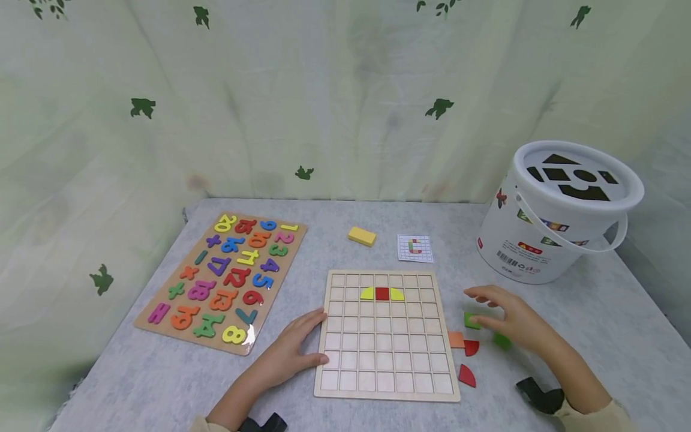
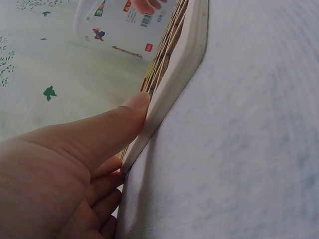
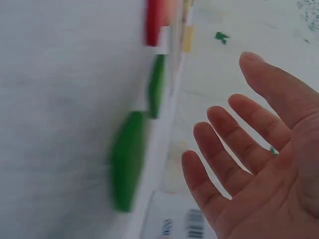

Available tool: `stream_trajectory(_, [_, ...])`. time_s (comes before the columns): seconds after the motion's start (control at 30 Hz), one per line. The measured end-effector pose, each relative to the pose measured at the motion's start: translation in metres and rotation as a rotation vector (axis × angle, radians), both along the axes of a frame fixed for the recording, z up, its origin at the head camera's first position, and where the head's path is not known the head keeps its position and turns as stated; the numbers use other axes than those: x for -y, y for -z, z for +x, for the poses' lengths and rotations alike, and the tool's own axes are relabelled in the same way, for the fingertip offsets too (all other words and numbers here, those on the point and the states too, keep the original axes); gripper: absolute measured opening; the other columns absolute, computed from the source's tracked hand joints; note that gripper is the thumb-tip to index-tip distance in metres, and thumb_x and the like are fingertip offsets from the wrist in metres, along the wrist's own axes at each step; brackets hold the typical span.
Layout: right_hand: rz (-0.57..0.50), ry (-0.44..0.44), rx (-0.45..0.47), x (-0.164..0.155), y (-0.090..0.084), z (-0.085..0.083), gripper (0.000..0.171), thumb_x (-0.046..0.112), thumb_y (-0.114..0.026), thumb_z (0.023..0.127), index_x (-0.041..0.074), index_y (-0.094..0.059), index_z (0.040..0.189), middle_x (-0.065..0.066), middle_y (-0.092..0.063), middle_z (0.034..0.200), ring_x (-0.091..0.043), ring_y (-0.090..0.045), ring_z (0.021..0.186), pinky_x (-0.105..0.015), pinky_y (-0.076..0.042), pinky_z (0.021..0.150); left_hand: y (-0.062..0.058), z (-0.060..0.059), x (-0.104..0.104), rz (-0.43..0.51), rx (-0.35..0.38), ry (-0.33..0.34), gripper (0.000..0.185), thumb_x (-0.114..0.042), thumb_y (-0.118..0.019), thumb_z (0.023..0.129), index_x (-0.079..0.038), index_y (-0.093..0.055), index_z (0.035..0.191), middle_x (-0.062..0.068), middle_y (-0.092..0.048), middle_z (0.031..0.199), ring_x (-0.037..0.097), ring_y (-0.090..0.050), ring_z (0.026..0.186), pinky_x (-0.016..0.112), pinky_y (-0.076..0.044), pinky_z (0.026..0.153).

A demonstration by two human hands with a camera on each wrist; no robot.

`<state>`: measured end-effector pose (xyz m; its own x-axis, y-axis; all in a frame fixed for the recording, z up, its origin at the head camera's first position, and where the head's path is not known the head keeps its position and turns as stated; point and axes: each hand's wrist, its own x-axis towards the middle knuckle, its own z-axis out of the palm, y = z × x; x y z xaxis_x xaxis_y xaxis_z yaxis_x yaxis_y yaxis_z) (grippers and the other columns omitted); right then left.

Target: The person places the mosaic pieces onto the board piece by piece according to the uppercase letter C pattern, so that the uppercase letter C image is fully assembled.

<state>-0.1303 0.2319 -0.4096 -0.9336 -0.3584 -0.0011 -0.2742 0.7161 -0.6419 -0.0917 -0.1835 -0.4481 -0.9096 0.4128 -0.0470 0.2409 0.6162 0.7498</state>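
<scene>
A wooden grid board (image 1: 385,360) lies in the middle of the grey table, with a red square between two yellow curved pieces (image 1: 382,293) in its second row. My left hand (image 1: 318,336) rests flat at the board's left edge, and its thumb (image 2: 119,122) presses against the rim (image 2: 179,64). To the right of the board my right hand (image 1: 477,309) hovers with fingers spread (image 3: 234,144) and holds nothing. It is just above two green pieces (image 1: 471,321) (image 1: 502,341), which show blurred in the right wrist view (image 3: 127,164) (image 3: 157,84).
An orange piece (image 1: 456,339) and two red quarter-rounds (image 1: 471,347) (image 1: 466,375) lie by the board's right edge. Behind it are a yellow block (image 1: 361,236) and a pattern card (image 1: 415,248). A white shape-sorter bucket (image 1: 561,216) stands back right, a number puzzle (image 1: 224,279) on the left.
</scene>
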Motion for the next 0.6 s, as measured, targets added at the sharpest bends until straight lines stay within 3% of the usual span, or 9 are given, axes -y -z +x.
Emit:
stream_trajectory(0.27, [0.054, -0.009, 0.080, -0.008, 0.019, -0.001, 0.046, 0.023, -0.074, 0.074, 0.007, -0.058, 0.114, -0.006, -0.055, 0.112, -0.024, -0.051, 0.100, -0.043, -0.044, 0.087, 0.000, 0.000, -0.001, -0.019, -0.012, 0.010, 0.077, -0.043, -0.067, 0.075, -0.010, -0.036, 0.138, 0.007, -0.029, 0.143, 0.030, -0.023, 0.130, 0.052, -0.023, 0.101])
stream_trajectory(0.47, [0.114, 0.027, 0.110, -0.004, 0.021, -0.003, 0.034, 0.020, -0.074, 0.074, 0.008, -0.060, 0.103, 0.000, -0.055, 0.097, -0.018, -0.050, 0.089, -0.037, -0.047, 0.080, 0.000, 0.000, 0.000, -0.011, 0.000, 0.001, 0.079, -0.042, -0.069, 0.074, -0.010, -0.036, 0.138, 0.006, -0.029, 0.143, 0.028, -0.023, 0.130, 0.051, -0.023, 0.102])
stream_trajectory(0.6, [0.095, 0.026, 0.121, -0.001, 0.017, -0.003, 0.035, 0.021, -0.072, 0.077, 0.008, -0.060, 0.107, -0.001, -0.056, 0.101, -0.020, -0.051, 0.093, -0.040, -0.047, 0.082, 0.000, -0.001, 0.000, -0.014, 0.011, -0.003, 0.079, -0.042, -0.069, 0.074, -0.010, -0.036, 0.138, 0.005, -0.029, 0.143, 0.027, -0.022, 0.131, 0.049, -0.023, 0.102])
